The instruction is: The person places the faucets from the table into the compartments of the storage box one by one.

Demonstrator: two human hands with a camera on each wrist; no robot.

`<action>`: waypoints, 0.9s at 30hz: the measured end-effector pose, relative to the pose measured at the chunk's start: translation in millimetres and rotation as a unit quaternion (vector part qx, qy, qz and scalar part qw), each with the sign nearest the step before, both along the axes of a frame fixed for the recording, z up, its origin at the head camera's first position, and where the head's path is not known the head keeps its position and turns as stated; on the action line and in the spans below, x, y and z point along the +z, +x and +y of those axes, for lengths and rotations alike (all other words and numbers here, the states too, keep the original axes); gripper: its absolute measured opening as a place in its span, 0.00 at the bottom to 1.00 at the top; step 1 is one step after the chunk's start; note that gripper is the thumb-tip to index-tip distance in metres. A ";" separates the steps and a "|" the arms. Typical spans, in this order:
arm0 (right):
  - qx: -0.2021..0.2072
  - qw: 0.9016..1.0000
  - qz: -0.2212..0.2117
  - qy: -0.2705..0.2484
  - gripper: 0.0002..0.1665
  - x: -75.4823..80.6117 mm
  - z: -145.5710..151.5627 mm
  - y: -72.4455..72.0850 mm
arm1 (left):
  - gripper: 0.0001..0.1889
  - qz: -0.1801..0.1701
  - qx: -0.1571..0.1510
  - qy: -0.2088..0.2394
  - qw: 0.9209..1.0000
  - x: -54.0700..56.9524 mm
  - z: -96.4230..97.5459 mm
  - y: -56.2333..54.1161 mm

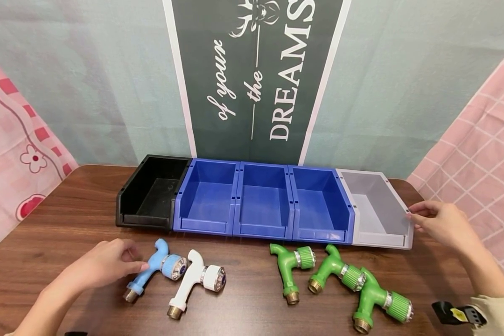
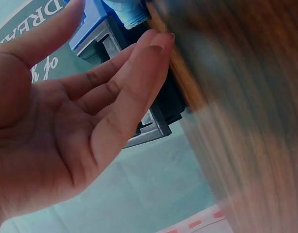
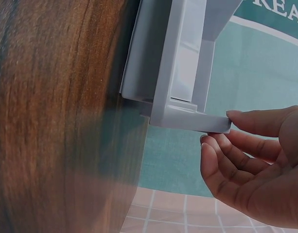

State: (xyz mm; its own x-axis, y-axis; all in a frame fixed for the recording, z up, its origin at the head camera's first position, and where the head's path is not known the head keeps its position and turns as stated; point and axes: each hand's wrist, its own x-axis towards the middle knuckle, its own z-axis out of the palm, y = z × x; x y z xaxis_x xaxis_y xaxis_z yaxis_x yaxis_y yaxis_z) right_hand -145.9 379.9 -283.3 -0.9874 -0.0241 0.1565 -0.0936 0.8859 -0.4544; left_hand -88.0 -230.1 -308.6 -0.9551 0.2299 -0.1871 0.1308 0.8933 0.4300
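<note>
In the head view my left hand is beside a light blue tap, its thumb tip at the tap's body. The left wrist view shows that hand with fingers loosely bent and nothing in the palm; part of the blue tap shows beyond the fingertips. A white tap lies just right of the blue one. On the right, my right hand pinches the side rim of a light grey bin. In the right wrist view the thumb and fingers meet at that bin's rim.
Left of the grey bin, a black bin and three blue bins stand in one row. Three green taps lie before the bins at the right. A printed cloth hangs behind the brown table.
</note>
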 end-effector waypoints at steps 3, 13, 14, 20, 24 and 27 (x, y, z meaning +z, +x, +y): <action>0.000 1.000 0.000 -0.001 0.16 -0.1 0.3 -0.4 | 0.15 -0.010 -0.001 0.008 1.000 -1.8 0.3 3.8; 0.002 1.000 0.002 -0.010 0.16 -0.8 0.4 -0.6 | 0.12 -0.080 0.001 0.100 0.992 -6.6 1.8 6.0; 0.001 1.000 0.002 -0.010 0.16 -0.9 0.4 -0.6 | 0.12 -0.085 0.004 0.105 0.991 -7.0 1.9 6.2; 0.002 1.000 0.000 -0.014 0.16 -1.6 0.5 -0.9 | 0.11 -0.092 0.016 0.102 0.990 -8.1 2.9 7.3; 0.004 1.000 -0.001 -0.019 0.16 -1.9 0.4 -1.3 | 0.10 -0.097 0.006 0.107 0.990 -8.3 2.2 7.5; 0.005 1.000 -0.004 -0.022 0.16 -2.1 0.3 -1.5 | 0.12 -0.107 -0.001 0.122 0.987 -7.9 1.1 8.1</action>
State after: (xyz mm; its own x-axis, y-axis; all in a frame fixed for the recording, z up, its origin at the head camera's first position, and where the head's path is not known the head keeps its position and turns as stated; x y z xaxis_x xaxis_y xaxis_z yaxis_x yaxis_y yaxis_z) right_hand -147.3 380.2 -285.4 -0.9882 -0.0277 0.1504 -0.0993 0.8644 -0.4930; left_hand -79.9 -229.0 -316.5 -0.8988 0.2950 -0.3242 0.0149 0.7598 0.6500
